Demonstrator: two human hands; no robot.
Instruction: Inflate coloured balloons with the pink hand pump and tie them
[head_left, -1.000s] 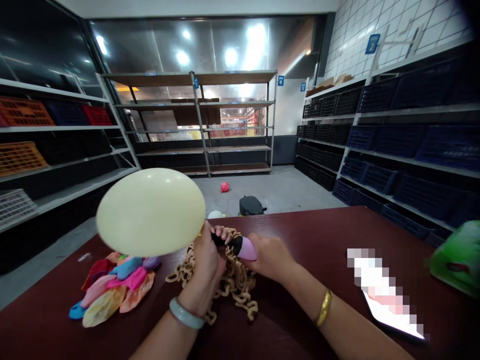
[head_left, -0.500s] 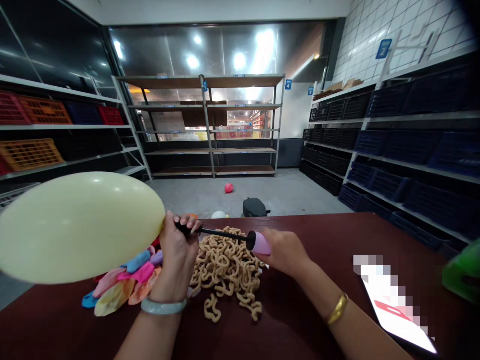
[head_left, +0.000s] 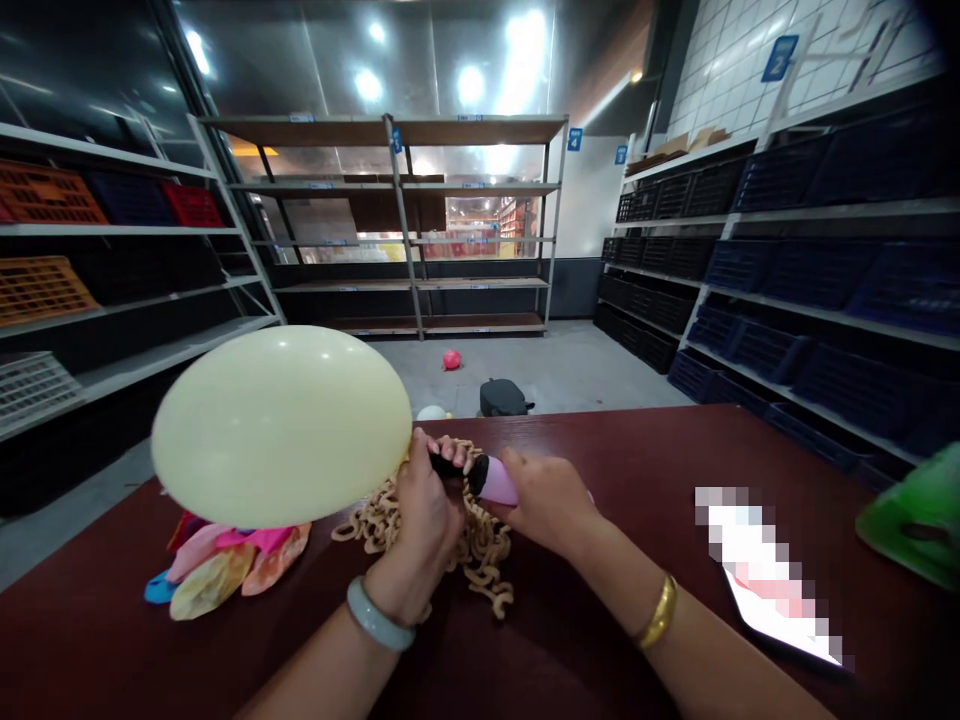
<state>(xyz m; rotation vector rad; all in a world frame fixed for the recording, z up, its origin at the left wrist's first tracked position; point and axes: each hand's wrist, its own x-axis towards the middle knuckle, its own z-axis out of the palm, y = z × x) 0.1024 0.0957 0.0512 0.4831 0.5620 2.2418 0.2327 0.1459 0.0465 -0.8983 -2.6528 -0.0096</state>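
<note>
A large pale yellow balloon, blown up, is fitted at its neck to a hand balloon pump with a purple barrel and black end. My left hand is closed round the pump's black end and the balloon's neck, which its fingers partly hide. Round the purple barrel my right hand is wrapped, close beside the left. Beneath both hands lies a pile of tan, curled snack-like pieces, partly covered by my left hand. Several uninflated balloons in mixed colours lie under the yellow balloon.
On the dark red table lie a phone with a blurred bright screen and a green bag at the right edge. Past the table, a dark bag and a pink ball-like object rest on the floor. Crate shelves line both sides.
My left hand and the balloon have moved right toward my right hand. The pump's black rod, showing before, is pushed in, so both hands are close together. The view has shifted slightly.
</note>
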